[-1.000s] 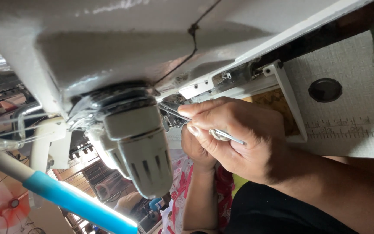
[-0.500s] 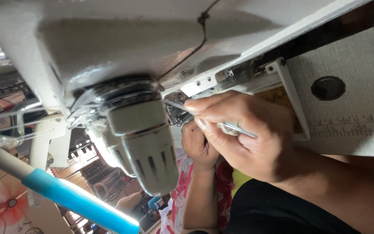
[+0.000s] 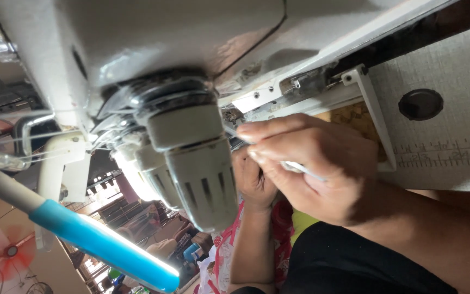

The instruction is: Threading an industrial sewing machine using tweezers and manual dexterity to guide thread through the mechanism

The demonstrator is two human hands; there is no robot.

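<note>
Workshop clutter and a blue-capped tube light (image 3: 101,245) sit behind a white sewing machine (image 3: 153,43). Right hand (image 3: 316,169) pinches thin tweezers (image 3: 300,167) aimed at the needle area; left hand (image 3: 254,179) is curled behind, grip unclear. Work looks unfinished.

Sewing machine body (image 3: 153,38) fills the top of the view, 10 to 1 o'clock. Lamp head (image 3: 199,174) hangs under it at centre. Right hand (image 3: 316,169) sits just at 3 o'clock of the lamp, pinching tweezers (image 3: 300,167) that point toward 9. Left hand (image 3: 254,179) is behind it, between lamp and right hand. Table (image 3: 441,147) lies at 3 o'clock, tube light (image 3: 99,242) at 8.
</note>
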